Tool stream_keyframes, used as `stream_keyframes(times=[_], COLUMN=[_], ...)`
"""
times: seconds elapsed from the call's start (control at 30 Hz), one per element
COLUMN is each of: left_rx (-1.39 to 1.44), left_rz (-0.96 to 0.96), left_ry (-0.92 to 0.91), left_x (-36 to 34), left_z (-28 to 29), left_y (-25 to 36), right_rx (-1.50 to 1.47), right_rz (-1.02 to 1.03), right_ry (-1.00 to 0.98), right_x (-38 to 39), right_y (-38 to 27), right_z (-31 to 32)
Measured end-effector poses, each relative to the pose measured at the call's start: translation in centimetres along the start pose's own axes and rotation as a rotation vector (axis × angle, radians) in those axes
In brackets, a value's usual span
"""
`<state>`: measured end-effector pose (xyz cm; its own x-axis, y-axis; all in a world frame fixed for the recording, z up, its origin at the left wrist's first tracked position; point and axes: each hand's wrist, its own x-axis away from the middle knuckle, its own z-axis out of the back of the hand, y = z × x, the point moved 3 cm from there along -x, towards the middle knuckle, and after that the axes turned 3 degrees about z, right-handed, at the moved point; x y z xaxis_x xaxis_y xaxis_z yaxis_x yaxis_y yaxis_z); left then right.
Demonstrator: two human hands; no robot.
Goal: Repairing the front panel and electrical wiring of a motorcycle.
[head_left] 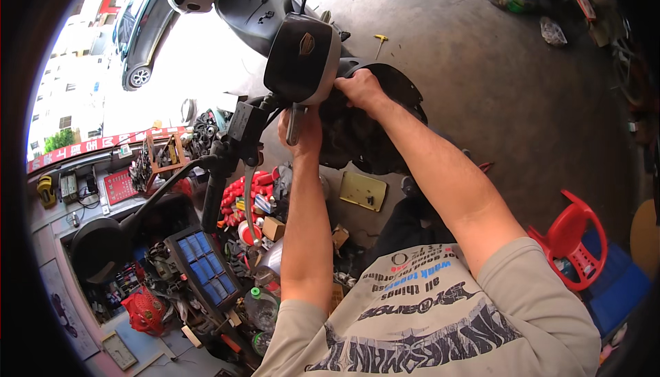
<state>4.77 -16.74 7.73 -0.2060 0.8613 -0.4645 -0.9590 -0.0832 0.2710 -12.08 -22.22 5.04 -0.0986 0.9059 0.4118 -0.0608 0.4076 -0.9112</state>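
Observation:
A scooter's dark display housing with a silver rim is in the upper middle, beside the handlebar's brake reservoir and silver brake lever. My left hand is under the housing behind a grey bracket-like piece, its fingers mostly hidden. My right hand is closed at the right lower side of the housing, over a black curved body panel; what its fingertips hold is too small to make out. Both forearms reach up from the lower edge.
A yellow-handled tool lies beyond the scooter, a yellowish tray below it. Cluttered parts, bottles and red items crowd the left bench and floor. A red plastic chair stands right; a car is outside, upper left.

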Motion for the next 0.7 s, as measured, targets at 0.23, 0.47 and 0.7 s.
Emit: stream_keyframes(times=[0.23, 0.47, 0.7], left_rx=[0.013, 0.126, 0.17], left_rz=[0.12, 0.092, 0.123], left_ry=[-0.005, -0.036, -0.15], left_x=[0.1, 0.0, -0.2], left_z=[0.2, 1.1, 1.9], left_y=[1.0, 1.0, 0.8], right_rx=[0.009, -0.037, -0.213], right_rz=[-0.022, -0.124, -0.245], right_ry=[-0.009, -0.043, -0.202], right_x=[-0.3, -0.2, 0.0], right_y=[0.5, -0.1, 0.3], right_z=[0.0, -0.3, -1.1])
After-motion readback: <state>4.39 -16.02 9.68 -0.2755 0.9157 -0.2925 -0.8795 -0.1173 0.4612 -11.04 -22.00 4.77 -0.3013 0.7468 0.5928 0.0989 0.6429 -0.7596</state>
